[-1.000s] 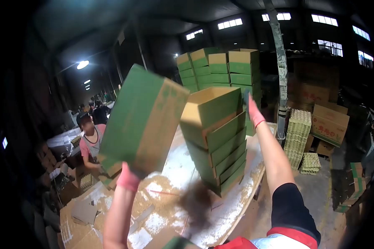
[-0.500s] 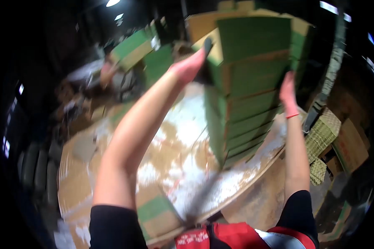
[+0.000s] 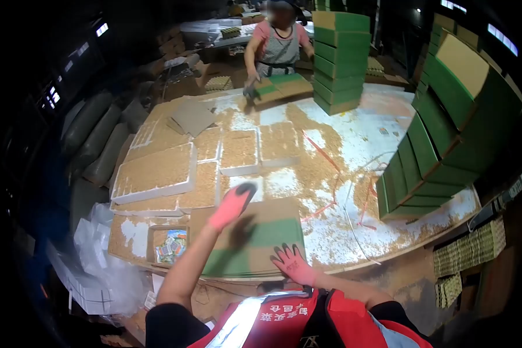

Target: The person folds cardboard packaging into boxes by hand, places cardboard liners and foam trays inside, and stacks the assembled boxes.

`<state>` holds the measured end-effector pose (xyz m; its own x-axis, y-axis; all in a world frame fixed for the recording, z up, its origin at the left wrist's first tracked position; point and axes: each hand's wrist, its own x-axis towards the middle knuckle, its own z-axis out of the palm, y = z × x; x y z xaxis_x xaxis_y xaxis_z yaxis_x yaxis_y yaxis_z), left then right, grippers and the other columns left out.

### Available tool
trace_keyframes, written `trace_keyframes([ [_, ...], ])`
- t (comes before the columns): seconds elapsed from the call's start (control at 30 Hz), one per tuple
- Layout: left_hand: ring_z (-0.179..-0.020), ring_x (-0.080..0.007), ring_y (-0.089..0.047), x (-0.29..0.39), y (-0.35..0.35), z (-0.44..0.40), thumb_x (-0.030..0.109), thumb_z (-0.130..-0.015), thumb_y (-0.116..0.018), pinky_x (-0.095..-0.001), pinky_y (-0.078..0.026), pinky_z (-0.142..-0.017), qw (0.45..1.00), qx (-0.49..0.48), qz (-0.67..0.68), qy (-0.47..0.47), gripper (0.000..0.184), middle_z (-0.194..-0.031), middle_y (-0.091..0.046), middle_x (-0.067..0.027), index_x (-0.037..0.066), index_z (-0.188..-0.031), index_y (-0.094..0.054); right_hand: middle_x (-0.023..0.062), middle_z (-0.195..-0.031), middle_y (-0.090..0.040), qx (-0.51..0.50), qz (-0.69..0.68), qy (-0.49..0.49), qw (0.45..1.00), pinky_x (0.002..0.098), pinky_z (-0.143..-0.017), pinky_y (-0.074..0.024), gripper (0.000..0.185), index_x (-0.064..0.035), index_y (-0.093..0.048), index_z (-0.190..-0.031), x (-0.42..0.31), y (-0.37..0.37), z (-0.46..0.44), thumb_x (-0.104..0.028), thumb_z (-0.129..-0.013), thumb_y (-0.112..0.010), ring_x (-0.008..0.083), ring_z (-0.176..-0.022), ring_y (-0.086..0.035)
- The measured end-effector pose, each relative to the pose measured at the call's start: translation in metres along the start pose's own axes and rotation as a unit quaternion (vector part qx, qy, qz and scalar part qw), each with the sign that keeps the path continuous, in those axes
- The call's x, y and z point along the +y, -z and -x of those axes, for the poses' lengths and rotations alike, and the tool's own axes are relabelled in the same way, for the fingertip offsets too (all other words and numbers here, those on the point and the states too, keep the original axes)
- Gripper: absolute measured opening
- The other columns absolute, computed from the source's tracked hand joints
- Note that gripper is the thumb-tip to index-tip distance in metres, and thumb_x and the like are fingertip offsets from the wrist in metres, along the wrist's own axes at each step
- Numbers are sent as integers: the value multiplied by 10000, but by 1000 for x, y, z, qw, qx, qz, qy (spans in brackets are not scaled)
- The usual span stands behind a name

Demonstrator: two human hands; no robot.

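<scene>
Over here, the left hand (image 3: pixel 233 204) has left the stack and hangs above the flat cartons (image 3: pixel 278 226), fingers stretched, grasping nothing. The cartons lie at the near edge of the table (image 3: pixel 333 240). The right hand (image 3: pixel 293 264) now rests on their near right corner, fingers spread, empty. Farther right, the tall box stack (image 3: pixel 426 148) stands released, so the handling has shifted to the flat cartons.

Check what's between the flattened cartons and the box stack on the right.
Head view: white tabletop strewn with brown granules, plus red strapping and a thin pale cord.
</scene>
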<state>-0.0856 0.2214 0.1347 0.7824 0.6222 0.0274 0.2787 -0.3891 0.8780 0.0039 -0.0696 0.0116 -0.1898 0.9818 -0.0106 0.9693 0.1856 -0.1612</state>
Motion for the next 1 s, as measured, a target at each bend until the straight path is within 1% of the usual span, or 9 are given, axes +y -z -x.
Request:
trace_keyframes([
  [0.1,-1072,-407,-566,-99,60,109,294,-913,-560,-464,-457,-922,932,155,-326,30,399,-1227,-567,-214,13,-1196,-571,218,-1391,-406,-23,-199,-39,979,472,-1087,-322,744,-48,-442,-1342,-1,14,-6,-404,-760,-739,404,-1300,-385],
  [0.17,-1156,-450,-504,-162,59,151,464,-866,-576,-489,-425,-969,868,154,-335,332,736,-1318,-445,-329,-73,-1336,-394,232,-1335,-444,130,-195,-199,952,448,-1066,-347,759,-31,-445,-1329,5,27,-20,-357,-727,-775,405,-1239,-425],
  [0.27,-1260,-409,-416,-210,30,175,546,-830,-575,-505,-313,-1055,849,187,-350,350,858,-1341,-424,-294,-38,-1412,-338,325,-1350,-398,187,-380,-452,785,469,-1091,-304,841,88,-291,-1382,51,-48,-72,-386,-816,-694,462,-1274,-363],
  [0.33,-1224,-402,-435,-209,34,169,537,-830,-575,-503,-331,-1035,860,240,-261,366,822,-1322,-450,-255,-32,-1393,-386,326,-1355,-398,139,-239,-530,802,465,-1101,-289,841,89,-291,-1381,38,-70,-92,-378,-812,-697,462,-1288,-345],
  [0.6,-1293,-439,-373,-201,41,173,509,-823,-601,-552,-259,-1084,872,284,-307,256,788,-1401,-392,-286,-22,-1376,-419,134,-1052,-618,375,-555,-336,662,318,-817,-514,480,32,-504,-1199,31,24,-65,-20,-743,-649,221,-950,-611],
  [0.73,-1312,-436,-345,-6,79,135,468,-856,-575,-545,-191,-1127,877,208,-432,37,662,-1420,-386,-273,7,-1322,-479,96,-1005,-654,337,-691,-162,619,289,-763,-525,420,25,-557,-1148,36,139,-64,20,-732,-615,170,-868,-635],
  [0.9,-1193,-361,-439,21,35,101,358,-861,-544,-514,-238,-1114,829,78,-532,-152,540,-1251,-497,-172,46,-1299,-497,144,-1218,-579,326,-338,-278,838,328,-949,-421,539,13,-501,-1274,113,121,-56,46,-745,-604,230,-1110,-540],
  [0.97,-1192,-341,-455,25,17,106,281,-863,-531,-503,-294,-1085,828,136,-515,-174,534,-1280,-483,-184,9,-1318,-467,162,-1372,-479,472,-220,-180,835,372,-1103,-293,616,-30,-452,-1364,69,186,-74,-4,-772,-621,292,-1331,-382],
  [1.0,-1209,-342,-448,34,13,113,281,-865,-538,-497,-297,-1085,827,143,-521,-158,536,-1300,-477,-185,12,-1322,-466,172,-1383,-476,354,-183,-135,907,391,-1119,-275,582,-38,-467,-1359,45,207,-86,-44,-796,-614,314,-1342,-376],
])
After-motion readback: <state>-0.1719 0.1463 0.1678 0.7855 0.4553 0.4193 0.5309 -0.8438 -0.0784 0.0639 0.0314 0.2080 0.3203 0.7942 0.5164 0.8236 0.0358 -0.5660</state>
